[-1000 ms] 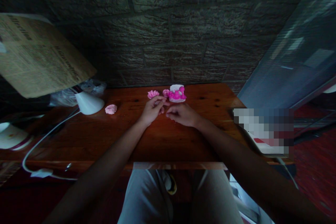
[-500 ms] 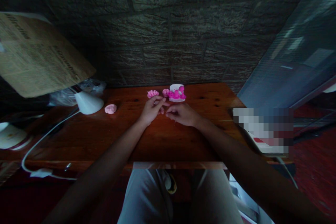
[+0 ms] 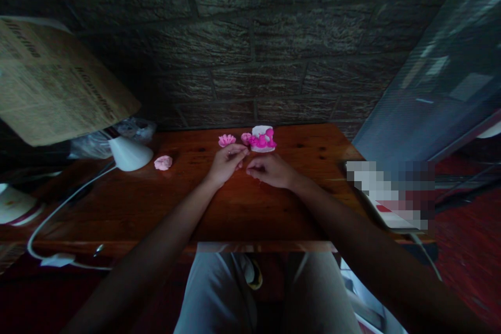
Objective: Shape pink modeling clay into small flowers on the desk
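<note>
Both hands are close together above the wooden table [image 3: 250, 214]. My left hand [image 3: 227, 163] is closed, thumb and fingers pinched; anything between them is too small to make out. My right hand [image 3: 270, 169] has its fingers curled and pinched too, facing the left, and what it may hold is hidden. Just beyond them lie a pink petalled flower shape [image 3: 226, 140], a small round pink piece [image 3: 246, 138] and several bright magenta lumps [image 3: 262, 141] on a white pad [image 3: 258, 130]. A pale pink lump [image 3: 163, 162] that looks like clay sits apart to the left.
At the left stands a lamp with a white base [image 3: 131, 155] and a newsprint-patterned shade [image 3: 58, 83]; its white cord [image 3: 70, 195] runs over the front edge. A white cup [image 3: 15, 206] is at the far left. A stone-block wall [image 3: 250, 52] rises behind.
My left fingertips have dipped slightly and the fingers look more closed together. The right hand keeps nearly the same pose. The whole view has shifted a little.
</note>
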`<move>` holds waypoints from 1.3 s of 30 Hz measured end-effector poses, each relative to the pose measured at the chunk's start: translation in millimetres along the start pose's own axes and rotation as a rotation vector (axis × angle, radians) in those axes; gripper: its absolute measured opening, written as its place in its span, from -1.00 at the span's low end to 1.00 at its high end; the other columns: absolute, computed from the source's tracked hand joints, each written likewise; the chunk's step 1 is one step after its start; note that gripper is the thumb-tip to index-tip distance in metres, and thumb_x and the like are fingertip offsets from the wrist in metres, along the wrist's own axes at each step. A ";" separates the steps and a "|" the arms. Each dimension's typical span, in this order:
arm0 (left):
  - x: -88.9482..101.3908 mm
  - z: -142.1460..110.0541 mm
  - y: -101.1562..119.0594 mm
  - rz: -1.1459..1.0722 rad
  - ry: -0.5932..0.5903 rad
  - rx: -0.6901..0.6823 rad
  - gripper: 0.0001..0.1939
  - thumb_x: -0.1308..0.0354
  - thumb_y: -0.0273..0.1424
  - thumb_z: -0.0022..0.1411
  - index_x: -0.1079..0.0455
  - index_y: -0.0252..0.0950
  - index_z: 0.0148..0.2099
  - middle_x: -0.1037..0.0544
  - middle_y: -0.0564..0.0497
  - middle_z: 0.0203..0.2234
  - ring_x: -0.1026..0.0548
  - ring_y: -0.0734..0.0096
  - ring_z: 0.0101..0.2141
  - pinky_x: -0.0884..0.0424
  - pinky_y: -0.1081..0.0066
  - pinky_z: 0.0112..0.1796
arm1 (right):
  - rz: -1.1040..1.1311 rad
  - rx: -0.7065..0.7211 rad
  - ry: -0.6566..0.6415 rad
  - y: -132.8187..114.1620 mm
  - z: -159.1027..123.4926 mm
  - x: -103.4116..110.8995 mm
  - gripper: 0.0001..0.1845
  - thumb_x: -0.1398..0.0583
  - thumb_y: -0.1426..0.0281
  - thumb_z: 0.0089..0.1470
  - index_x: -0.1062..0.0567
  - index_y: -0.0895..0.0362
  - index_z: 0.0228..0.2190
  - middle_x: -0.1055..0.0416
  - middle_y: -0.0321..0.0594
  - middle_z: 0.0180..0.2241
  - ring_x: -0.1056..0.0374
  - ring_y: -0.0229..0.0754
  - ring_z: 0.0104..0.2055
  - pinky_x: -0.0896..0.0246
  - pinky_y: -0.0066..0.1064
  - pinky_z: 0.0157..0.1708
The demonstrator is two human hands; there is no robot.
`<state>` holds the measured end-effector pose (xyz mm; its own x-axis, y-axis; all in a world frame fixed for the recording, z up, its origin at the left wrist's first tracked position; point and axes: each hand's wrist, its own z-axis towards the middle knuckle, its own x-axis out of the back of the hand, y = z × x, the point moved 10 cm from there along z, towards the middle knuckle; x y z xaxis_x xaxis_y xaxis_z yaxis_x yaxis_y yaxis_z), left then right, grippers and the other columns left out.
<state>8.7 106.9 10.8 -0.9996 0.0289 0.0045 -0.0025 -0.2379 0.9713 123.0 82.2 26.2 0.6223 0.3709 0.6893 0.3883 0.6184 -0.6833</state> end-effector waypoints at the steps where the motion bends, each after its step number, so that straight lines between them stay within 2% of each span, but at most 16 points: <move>1: 0.2 -0.1 -0.2 -0.006 0.004 0.004 -0.60 -0.49 -0.14 0.02 -0.53 -0.31 -0.24 -0.61 0.02 -0.44 -0.34 0.59 -0.60 -0.21 0.49 -0.56 | 0.000 -0.003 0.000 0.0 -0.1 -0.1 -0.84 -0.23 0.59 0.21 -0.64 0.22 -0.34 -0.56 -0.24 -0.42 -0.38 -0.28 -0.40 -0.18 -0.44 -0.29; 4: -0.3 -0.5 -0.1 -0.023 0.003 0.009 -0.59 -0.49 -0.13 0.00 -0.53 -0.30 -0.24 -0.65 -0.02 -0.40 -0.35 0.59 -0.59 -0.21 0.50 -0.56 | -0.004 0.000 -0.008 0.4 -0.5 -0.9 -0.84 -0.23 0.57 0.23 -0.63 0.23 -0.34 -0.56 -0.23 -0.42 -0.37 -0.28 -0.41 -0.18 -0.44 -0.30; 10: -3.4 -1.1 1.3 -0.017 -0.018 0.014 -0.60 -0.50 -0.13 0.00 -0.50 -0.30 -0.29 -0.60 0.04 -0.50 -0.32 0.60 -0.62 -0.20 0.51 -0.56 | -0.024 0.033 -0.009 0.0 -0.3 -1.3 -0.83 -0.22 0.55 0.24 -0.63 0.20 -0.33 -0.57 -0.25 -0.42 -0.35 -0.29 -0.42 -0.17 -0.45 -0.31; 16: -5.5 -1.9 2.4 0.009 -0.025 0.031 -0.57 -0.49 -0.07 0.00 -0.49 -0.31 -0.31 -0.61 0.03 -0.48 -0.32 0.61 -0.61 -0.21 0.50 -0.56 | -0.042 0.028 -0.028 -0.8 -1.2 -3.0 -0.84 -0.22 0.54 0.24 -0.64 0.20 -0.32 -0.61 -0.18 -0.34 -0.41 -0.24 -0.33 -0.20 -0.41 -0.25; 25: -8.7 -2.2 6.7 0.072 -0.068 -0.013 -0.59 -0.45 -0.05 0.06 -0.51 -0.30 -0.34 -0.51 0.08 -0.59 -0.32 0.58 -0.61 -0.26 0.48 -0.53 | -0.059 0.008 -0.045 -1.4 -2.3 -2.4 -0.83 -0.22 0.53 0.25 -0.66 0.21 -0.27 -0.62 -0.17 -0.32 -0.40 -0.25 -0.34 -0.19 -0.42 -0.25; 32: -18.6 -2.9 6.2 0.134 -0.162 -0.056 -0.63 -0.42 -0.10 0.11 -0.48 -0.30 -0.35 -0.54 0.07 -0.55 -0.38 0.55 -0.58 -0.32 0.47 -0.49 | -0.024 0.054 -0.029 1.2 -0.7 -4.2 -0.82 -0.22 0.54 0.23 -0.67 0.18 -0.26 -0.66 -0.17 -0.25 -0.48 -0.22 -0.27 -0.25 -0.41 -0.18; 39: -27.6 -5.7 9.8 0.236 -0.267 -0.114 -0.73 -0.31 -0.19 0.24 -0.47 -0.30 -0.34 -0.56 0.05 -0.52 -0.44 0.51 -0.54 -0.39 0.46 -0.42 | -0.064 0.015 -0.061 -3.2 -3.5 -4.8 -0.82 -0.24 0.51 0.23 -0.69 0.20 -0.24 -0.68 -0.10 -0.23 -0.53 -0.16 -0.24 -0.28 -0.37 -0.16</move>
<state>36.2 98.2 18.8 -0.9301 0.2091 0.3021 0.2091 -0.3749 0.9032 121.1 76.1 24.3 0.5536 0.3715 0.7453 0.4154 0.6525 -0.6338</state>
